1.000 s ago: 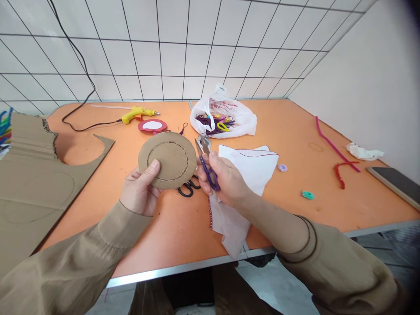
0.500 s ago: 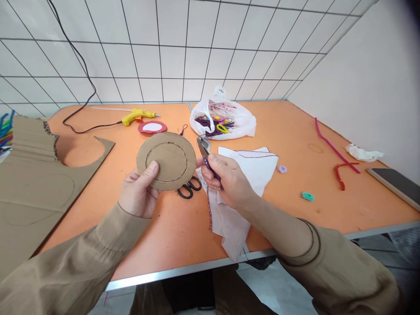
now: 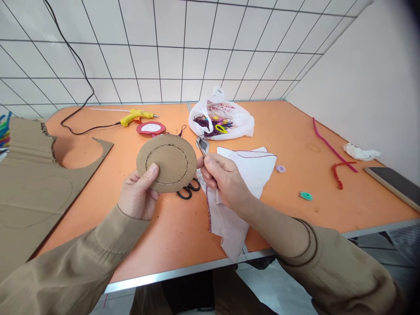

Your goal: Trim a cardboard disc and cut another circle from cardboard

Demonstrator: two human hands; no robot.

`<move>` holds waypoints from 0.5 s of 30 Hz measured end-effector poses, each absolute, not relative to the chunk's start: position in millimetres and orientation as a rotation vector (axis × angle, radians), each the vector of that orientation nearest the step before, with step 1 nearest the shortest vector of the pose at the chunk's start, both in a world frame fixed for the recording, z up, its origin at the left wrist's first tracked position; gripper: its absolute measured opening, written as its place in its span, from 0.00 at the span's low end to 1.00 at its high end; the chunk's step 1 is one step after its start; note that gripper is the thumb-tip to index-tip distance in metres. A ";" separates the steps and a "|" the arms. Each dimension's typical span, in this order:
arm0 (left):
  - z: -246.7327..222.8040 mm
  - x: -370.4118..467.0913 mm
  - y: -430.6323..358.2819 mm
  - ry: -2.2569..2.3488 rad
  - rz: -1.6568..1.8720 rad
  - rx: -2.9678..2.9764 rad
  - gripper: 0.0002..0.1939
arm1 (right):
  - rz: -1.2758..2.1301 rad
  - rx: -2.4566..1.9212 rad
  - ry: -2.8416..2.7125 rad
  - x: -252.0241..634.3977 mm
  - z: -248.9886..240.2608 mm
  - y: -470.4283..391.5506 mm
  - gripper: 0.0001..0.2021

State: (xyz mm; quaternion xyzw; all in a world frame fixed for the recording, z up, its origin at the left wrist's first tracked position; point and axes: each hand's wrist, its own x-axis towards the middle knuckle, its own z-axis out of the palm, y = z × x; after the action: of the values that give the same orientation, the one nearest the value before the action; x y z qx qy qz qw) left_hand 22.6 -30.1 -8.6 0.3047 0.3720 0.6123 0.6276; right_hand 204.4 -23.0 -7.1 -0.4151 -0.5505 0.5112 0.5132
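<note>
My left hand (image 3: 140, 190) is closed on a round cardboard disc (image 3: 167, 164), thumb on its face and fingers behind. A rough cut ring runs inside the disc's rim. To the right of the disc, my right hand (image 3: 226, 177) is closed round small thread snips (image 3: 202, 146), their metal blades pointing up and away; the handle is mostly hidden in the fingers. The disc partly covers black-handled scissors (image 3: 188, 189) on the table. Under and beside my right hand lies white cloth (image 3: 247, 168) with dark red stitched edges.
A yellow glue gun (image 3: 136, 116) and a red ring with a white centre (image 3: 151, 128) lie at the back left. Cut cardboard (image 3: 36, 188) covers the left side. A plastic bag (image 3: 243, 124) of yarn stands behind. Pipe cleaners (image 3: 333, 142) and a phone-like slab (image 3: 397, 181) lie right.
The snips have turned in my right hand, so their handle shows less. The disc has barely moved, still in my left hand. The view has shifted slightly.
</note>
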 end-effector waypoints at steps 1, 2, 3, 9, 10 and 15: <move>-8.4 22.2 -29.8 0.857 1.409 0.702 0.15 | 1.212 -1.017 -1.319 204.0 -6.6 -23.8 0.13; -8.1 21.7 -29.6 0.862 1.417 0.704 0.15 | 1.201 -1.040 -1.313 203.7 -6.0 -24.7 0.12; -7.6 21.4 -29.4 0.869 1.425 0.703 0.15 | 1.200 -1.066 -1.310 203.6 -5.4 -25.6 0.12; -7.7 20.3 -26.6 0.890 1.456 0.700 0.16 | 1.301 -1.076 -1.261 208.4 0.2 -25.8 0.12; -8.7 19.9 -25.8 0.890 1.457 0.700 0.15 | 1.340 -1.040 -1.226 209.7 1.3 -25.0 0.14; -14.8 17.0 -23.2 0.903 1.434 0.697 0.13 | 1.376 -0.976 -1.190 212.5 3.0 -22.1 0.17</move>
State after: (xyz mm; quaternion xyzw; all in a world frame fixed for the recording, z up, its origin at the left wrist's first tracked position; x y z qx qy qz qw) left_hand 17.0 -23.2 -14.8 0.3017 0.3908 0.6209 0.6089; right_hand 212.5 -22.1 3.0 -0.4057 -0.4948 0.5721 0.5131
